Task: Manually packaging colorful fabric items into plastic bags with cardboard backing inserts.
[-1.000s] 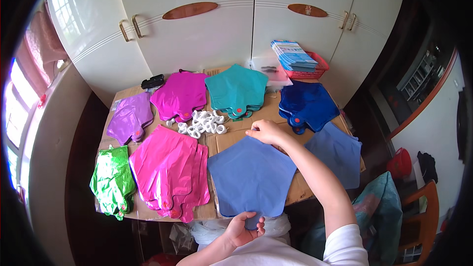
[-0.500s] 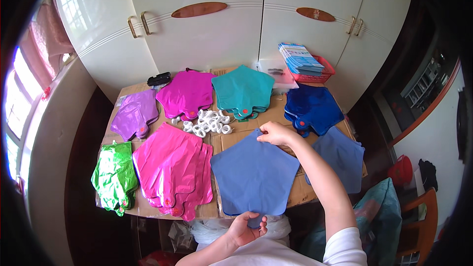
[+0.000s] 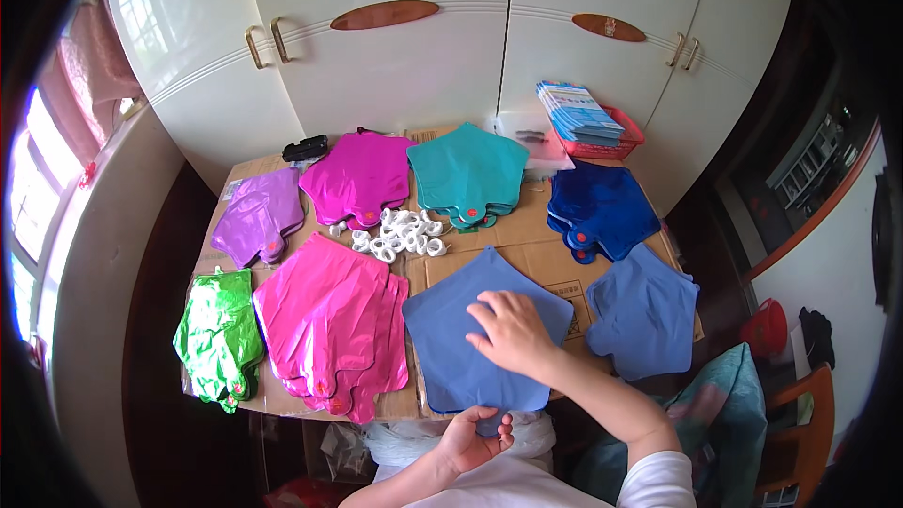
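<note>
A flat, uninflated blue-grey foil balloon (image 3: 447, 348), star-shaped with blunt sides, lies on cardboard right in front of me. At its near edge, my left hand (image 3: 468, 442) pinches the short neck tab between thumb and fingers. Over the balloon's middle hovers or rests my right hand (image 3: 513, 334), fingers apart and holding nothing; I cannot tell if it touches the foil. To the right lies another blue-grey foil balloon (image 3: 644, 315), partly beyond my right forearm. A pile of pink foil balloons (image 3: 324, 310) sits directly to the left.
Green balloons (image 3: 218, 329), purple ones (image 3: 259, 216), magenta ones (image 3: 356, 174), teal ones (image 3: 467, 169) and dark blue ones (image 3: 602, 207) ring a heap of white ribbon rolls (image 3: 404, 233). Booklets (image 3: 578, 113) lie on a red basket (image 3: 625, 136) at the back, before white cabinets (image 3: 404, 66).
My right hand has let go of the balloon's far tip and come back toward me over its middle, fingers spreading. My left hand stays on the neck tab.
</note>
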`<state>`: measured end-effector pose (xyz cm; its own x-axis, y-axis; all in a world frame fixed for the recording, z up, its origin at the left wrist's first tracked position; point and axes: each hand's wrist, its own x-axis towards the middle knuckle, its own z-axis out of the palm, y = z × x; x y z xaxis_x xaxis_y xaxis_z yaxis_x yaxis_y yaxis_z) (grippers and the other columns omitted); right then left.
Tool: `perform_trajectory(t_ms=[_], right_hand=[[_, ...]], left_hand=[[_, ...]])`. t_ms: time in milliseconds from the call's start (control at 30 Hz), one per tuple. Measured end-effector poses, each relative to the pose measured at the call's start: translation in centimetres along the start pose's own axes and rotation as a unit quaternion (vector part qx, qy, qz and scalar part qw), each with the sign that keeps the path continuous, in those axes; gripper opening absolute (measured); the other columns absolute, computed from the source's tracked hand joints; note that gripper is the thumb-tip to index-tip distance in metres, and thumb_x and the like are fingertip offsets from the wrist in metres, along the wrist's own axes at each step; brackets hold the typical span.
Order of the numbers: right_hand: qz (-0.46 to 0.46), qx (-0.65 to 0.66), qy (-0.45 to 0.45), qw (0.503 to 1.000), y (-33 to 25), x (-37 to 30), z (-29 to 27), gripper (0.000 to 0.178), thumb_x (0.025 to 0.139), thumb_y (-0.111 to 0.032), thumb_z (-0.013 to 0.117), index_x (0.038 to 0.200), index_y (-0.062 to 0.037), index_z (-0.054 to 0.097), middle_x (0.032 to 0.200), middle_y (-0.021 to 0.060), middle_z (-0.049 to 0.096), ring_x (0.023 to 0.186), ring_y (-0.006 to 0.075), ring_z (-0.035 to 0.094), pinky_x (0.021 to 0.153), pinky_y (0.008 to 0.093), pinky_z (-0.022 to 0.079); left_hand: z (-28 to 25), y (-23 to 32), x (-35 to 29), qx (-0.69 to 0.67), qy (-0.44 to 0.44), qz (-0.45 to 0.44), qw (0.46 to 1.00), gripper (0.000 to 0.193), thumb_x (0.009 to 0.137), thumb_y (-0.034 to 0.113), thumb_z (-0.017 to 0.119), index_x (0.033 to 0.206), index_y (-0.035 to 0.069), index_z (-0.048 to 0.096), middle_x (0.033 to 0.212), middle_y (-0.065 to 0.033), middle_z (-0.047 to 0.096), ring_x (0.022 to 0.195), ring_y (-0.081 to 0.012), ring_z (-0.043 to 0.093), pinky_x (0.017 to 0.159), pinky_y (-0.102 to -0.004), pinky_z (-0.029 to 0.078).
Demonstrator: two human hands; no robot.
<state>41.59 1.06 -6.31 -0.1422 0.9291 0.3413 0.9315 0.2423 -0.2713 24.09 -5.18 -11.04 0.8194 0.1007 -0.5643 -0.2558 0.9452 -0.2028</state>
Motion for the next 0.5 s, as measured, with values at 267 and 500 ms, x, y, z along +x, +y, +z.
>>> perform_trajectory(t_ms=[267,500], right_hand=[[-0.014,-0.009,0.043,0.999,0.0,-1.1,1.0,0.041,0.077,-0.031,0.063,0.112,-0.0093,0.055,0.118,0.0109,0.051,0.115,0.0297,0.046,0.099,0.049,0.032],[0.002,-0.02,0.03,0.999,0.0,-1.3,1.1,0.045,0.079,-0.033,0.061,0.117,-0.0094,0.054,0.124,0.0123,0.049,0.121,0.0316,0.041,0.102,0.0538,0.028]], left_hand=[[-0.5,0.1,-0.2,0.014,0.012,0.003,1.0,0.025,0.086,0.016,0.047,0.1,-0.005,0.048,0.099,-0.0159,0.058,0.088,-0.0238,0.055,0.084,-0.0355,0.045],[1.5,1.1,-5.4,0.188,0.033,0.113,0.975,0.03,0.09,0.012,0.045,0.112,-0.007,0.047,0.113,-0.0182,0.056,0.11,-0.0326,0.055,0.098,-0.0419,0.043]])
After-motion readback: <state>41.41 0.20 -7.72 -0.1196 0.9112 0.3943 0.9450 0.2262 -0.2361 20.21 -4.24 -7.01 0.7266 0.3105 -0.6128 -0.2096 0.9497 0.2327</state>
